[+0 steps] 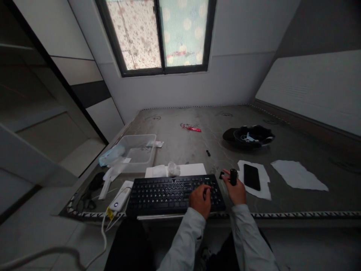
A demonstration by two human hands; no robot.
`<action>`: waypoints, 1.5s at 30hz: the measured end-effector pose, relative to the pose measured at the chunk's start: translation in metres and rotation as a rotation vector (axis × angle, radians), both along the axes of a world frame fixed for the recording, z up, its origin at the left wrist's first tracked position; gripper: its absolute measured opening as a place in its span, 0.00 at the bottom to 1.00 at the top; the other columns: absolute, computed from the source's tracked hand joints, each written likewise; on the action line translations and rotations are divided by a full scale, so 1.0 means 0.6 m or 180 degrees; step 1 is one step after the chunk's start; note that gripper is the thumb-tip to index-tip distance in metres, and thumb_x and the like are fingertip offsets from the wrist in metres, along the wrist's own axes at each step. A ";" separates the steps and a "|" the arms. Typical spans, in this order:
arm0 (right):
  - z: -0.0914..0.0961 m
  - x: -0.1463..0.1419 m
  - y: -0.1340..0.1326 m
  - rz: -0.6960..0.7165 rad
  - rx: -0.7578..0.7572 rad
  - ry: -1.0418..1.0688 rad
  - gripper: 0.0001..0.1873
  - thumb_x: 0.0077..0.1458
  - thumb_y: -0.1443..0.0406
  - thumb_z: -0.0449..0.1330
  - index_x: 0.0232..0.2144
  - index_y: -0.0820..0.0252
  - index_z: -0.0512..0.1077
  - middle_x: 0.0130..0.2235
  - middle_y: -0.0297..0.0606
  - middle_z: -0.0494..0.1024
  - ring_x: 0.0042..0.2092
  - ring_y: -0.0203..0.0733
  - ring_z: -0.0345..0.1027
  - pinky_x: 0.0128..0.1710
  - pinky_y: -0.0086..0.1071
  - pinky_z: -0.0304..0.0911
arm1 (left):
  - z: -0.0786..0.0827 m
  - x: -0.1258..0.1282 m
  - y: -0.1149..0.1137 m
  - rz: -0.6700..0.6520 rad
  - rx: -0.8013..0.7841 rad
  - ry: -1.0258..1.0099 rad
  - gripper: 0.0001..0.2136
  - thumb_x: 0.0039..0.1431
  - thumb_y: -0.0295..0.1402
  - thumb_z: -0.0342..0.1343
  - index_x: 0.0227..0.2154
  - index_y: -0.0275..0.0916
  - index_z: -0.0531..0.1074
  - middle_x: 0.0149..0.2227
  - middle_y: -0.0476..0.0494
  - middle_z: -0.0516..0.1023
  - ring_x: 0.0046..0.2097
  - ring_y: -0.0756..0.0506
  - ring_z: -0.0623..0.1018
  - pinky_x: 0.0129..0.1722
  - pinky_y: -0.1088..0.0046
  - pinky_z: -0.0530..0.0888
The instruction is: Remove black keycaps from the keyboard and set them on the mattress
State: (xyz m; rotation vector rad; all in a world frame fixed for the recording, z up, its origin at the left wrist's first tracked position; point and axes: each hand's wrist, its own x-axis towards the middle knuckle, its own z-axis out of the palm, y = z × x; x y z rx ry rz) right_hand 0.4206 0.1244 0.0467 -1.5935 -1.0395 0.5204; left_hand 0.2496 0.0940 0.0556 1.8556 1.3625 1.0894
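Black cylinder [233,176], lower centre-right of frame by the right end of the keyboard [169,194], is gripped upright in the right hand [237,191], the left hand [200,198] is laid bent-fingered on the keys w/ nothing held; grip prob. best kept firm & clear of the phone [251,177].

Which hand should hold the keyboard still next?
Probably the left hand: it rests on the right end of the keyboard, while the right hand is off the keyboard's edge, gripping a small black cylinder.
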 end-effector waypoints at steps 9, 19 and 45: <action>-0.028 0.010 0.056 -0.0408 -0.0027 0.0024 0.29 0.45 0.46 0.62 0.41 0.62 0.78 0.37 0.45 0.81 0.40 0.50 0.74 0.43 0.38 0.63 | 0.010 -0.001 -0.003 -0.0030 -0.0067 0.0259 0.09 0.61 0.29 0.49 0.37 0.42 0.75 0.33 0.49 0.78 0.34 0.47 0.76 0.39 0.68 0.71; -0.102 0.052 0.168 0.0042 -0.0877 -0.1006 0.21 0.50 0.54 0.60 0.43 0.57 0.79 0.36 0.44 0.81 0.41 0.49 0.74 0.38 0.34 0.63 | 0.014 -0.003 -0.003 -0.0101 -0.0265 0.0254 0.09 0.60 0.29 0.50 0.37 0.44 0.75 0.31 0.51 0.78 0.33 0.47 0.76 0.39 0.67 0.69; -0.222 0.107 0.366 -0.0460 -0.1445 -0.1436 0.19 0.44 0.51 0.64 0.34 0.56 0.82 0.29 0.50 0.79 0.33 0.54 0.73 0.33 0.41 0.62 | -0.063 0.046 -0.015 0.0644 -0.0149 -0.0077 0.08 0.56 0.34 0.50 0.29 0.49 0.75 0.25 0.48 0.78 0.30 0.44 0.77 0.45 0.59 0.72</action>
